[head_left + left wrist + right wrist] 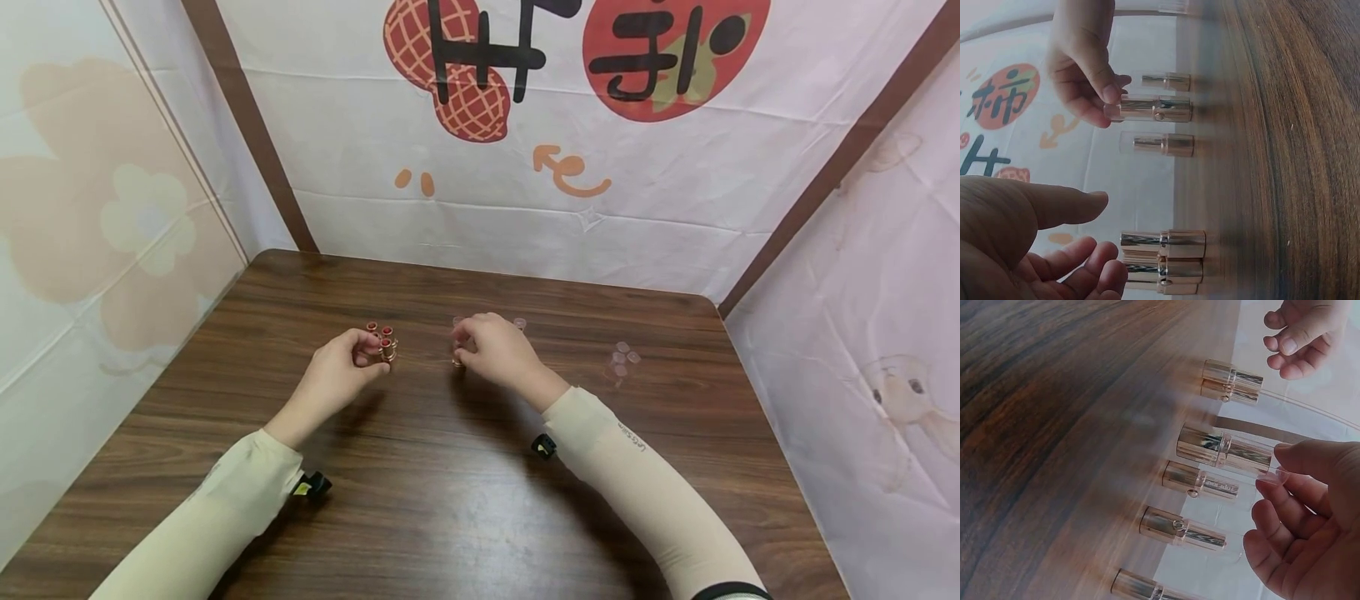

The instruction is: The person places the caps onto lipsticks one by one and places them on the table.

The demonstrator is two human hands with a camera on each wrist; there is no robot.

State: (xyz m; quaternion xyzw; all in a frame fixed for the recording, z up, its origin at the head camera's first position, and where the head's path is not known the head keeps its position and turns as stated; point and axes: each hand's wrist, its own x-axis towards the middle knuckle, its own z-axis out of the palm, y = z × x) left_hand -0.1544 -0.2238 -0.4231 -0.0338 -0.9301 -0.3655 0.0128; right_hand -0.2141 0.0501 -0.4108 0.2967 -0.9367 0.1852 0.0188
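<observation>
Gold lipstick tubes stand upright on the table. Near my left hand is a close cluster of uncapped tubes with red showing at their tops. Its thumb and loosely bent fingers are spread beside that cluster, with a gap to the tubes in the left wrist view. Farther right, my right hand pinches the clear cap at the top of a gold lipstick tube between thumb and forefinger. Other capped tubes stand in a row close by, mostly hidden behind this hand in the head view.
Several loose clear caps stand grouped on the right of the brown wooden table. A printed white curtain hangs behind the table, with more cloth at both sides. Dark camera mounts are on both wrists.
</observation>
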